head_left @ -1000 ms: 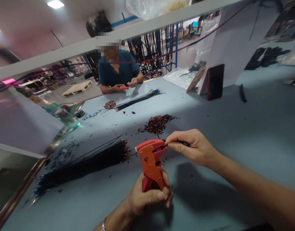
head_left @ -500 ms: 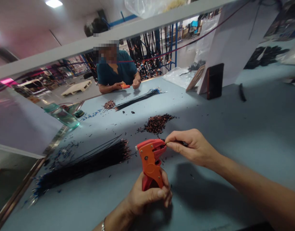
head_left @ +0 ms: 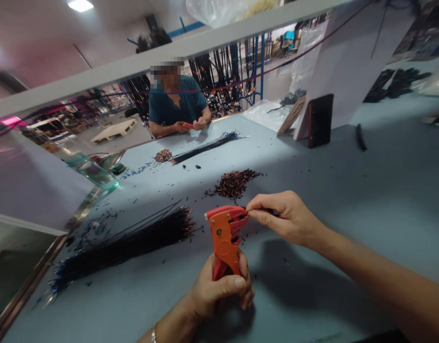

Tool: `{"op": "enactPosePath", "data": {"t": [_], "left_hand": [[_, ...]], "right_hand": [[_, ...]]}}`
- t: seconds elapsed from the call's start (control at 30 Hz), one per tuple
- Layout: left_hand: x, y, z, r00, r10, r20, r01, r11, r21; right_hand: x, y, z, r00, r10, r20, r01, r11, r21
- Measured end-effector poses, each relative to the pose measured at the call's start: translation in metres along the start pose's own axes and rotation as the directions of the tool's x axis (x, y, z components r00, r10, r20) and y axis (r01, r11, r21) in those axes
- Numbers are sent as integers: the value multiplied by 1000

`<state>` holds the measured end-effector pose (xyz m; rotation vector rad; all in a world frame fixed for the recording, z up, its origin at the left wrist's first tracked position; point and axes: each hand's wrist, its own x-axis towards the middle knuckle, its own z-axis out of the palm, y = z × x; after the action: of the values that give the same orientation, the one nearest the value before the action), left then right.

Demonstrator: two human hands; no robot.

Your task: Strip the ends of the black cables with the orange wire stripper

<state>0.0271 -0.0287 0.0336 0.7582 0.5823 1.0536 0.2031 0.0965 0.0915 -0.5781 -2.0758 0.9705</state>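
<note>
**Feeding a wire into the stripper**

Our left hand wraps the handles of the orange stripper, its grip closed round them and the head pointing up, held just above the counter. Our right hand pinches a short dark wire between thumb and forefinger, its tip at the stripper's mouth. To do this well, we judge, the wire should go in straight and level, seated fully before we squeeze, with the pinch kept close to the mouth so the wire cannot bend. A steady, single squeeze suits it best. The bundle of black wires lies to the left, and a pile of stripped pieces just beyond the tool. Across the counter a co-worker holds a similar tool.
</note>
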Motion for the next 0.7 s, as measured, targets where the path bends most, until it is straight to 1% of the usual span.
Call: {"op": "enactPosePath", "data": {"t": [0.13,0.4,0.7], "left_hand": [[1,0,1,1000,-15,-4,15,1000,4],[0,-2,2,999,-5,-43,6,1000,24],[-1,-3,2,999,12,-48,-10,999,41]], "right_hand": [[-1,1,1,1000,-13,-15,12,1000,-14],[-3,0,6,998,-27,-64,25,999,-35],[-4,0,10,988,-107,-116,101,993,-57]]}}
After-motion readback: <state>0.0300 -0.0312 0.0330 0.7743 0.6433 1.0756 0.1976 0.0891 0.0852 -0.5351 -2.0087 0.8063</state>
